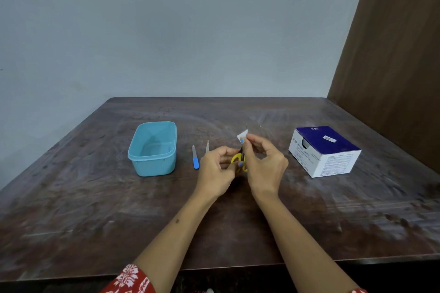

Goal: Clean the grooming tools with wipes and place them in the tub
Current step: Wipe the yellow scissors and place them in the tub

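In the head view, yellow-handled scissors (238, 159) are being gripped by the left hand (217, 169) above the table (95, 197), while a white wipe (242, 137) is being pinched around the blades by the right hand (264, 164). The fingers could be nicked if the wipe is slid carelessly. The blue tub (152, 148) is being left unfilled nearby.

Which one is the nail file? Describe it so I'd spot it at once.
Find the light blue tub on the left of the table. Just right of it lies the nail file, alone in having a bright blue handle; the tweezers beside it are plain pale metal.
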The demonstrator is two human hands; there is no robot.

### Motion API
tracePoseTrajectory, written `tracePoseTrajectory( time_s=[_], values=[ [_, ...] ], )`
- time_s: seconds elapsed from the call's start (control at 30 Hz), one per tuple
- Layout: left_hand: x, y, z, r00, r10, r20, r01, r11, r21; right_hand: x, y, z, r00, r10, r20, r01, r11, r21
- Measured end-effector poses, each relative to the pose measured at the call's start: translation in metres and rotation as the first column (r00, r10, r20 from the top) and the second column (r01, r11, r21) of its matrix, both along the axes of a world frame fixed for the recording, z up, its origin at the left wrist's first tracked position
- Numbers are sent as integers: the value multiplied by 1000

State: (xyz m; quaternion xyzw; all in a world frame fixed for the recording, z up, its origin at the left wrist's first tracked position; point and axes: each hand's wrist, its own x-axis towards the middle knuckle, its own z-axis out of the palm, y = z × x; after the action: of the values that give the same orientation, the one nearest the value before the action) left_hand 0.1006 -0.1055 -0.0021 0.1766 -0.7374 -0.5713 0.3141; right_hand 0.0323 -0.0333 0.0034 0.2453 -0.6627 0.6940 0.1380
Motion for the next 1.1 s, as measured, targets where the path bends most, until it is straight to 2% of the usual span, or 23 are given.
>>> tracePoseTrajectory(
  time_s=[0.17, 0.37, 0.57, 0.73, 0.9, 1.1],
  values=[
    [-1, 1, -1, 1000, -11, 26, 12, 999, -41, -1, 1, 3, 1000, -29, 11, 29, 999, -27],
    [0, 1, 0, 998, 45, -39, -46, 999, -26, 1, 1, 2, 998, 20, 54, -19, 1000, -6],
    [-1, -1, -3, 1000, -22, 10, 22, 998, -50, 2, 5, 6, 998, 26, 50, -23, 998, -59],
    [1, 0, 0, 999, 30, -15, -31, 998, -63, 2, 2, 2, 999, 25, 42, -24, 1000, -19],
    [0, 0, -3, 1000, 13, 3, -13, 994, -106, 1, 3, 3, 999, -16, 37, 18, 998, -56],
    [0, 1, -1, 997, 68, -40, -71, 993, -93, 0, 1, 0, 999, 34, 39, -34, 999, -6]
  ],
)
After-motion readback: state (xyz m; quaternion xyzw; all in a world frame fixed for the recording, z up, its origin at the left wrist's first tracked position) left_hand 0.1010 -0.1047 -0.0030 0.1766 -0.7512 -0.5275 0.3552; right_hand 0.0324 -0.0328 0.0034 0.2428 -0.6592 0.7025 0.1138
